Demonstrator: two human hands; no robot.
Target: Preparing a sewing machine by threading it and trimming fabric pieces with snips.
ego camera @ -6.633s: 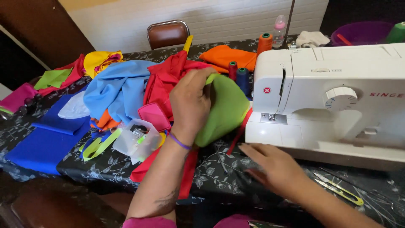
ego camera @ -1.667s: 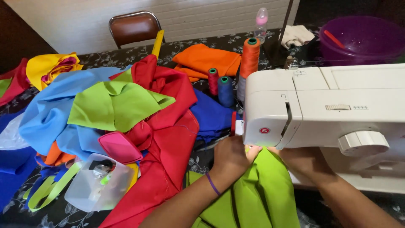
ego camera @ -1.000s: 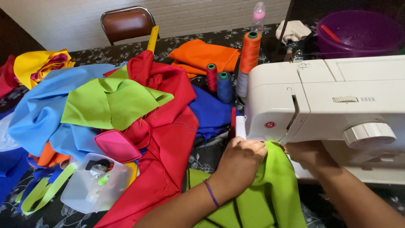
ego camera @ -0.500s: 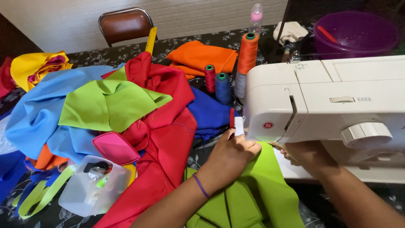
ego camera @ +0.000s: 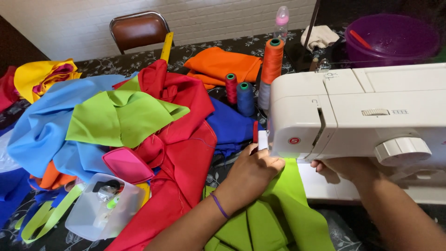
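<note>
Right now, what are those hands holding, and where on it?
Both hands, left and right, rest on the lime green fabric at its far edge under the white sewing machine; whether fingers pinch it cannot be told.

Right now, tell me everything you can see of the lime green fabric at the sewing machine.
The lime green fabric looks like thin woven cloth, plain and matte. It lies folded in several layers at the near table edge, one flat flap running up under the head of the white sewing machine. The left hand presses on its upper edge; the right hand rests beside it under the machine arm. Its left edge meets red cloth.
</note>
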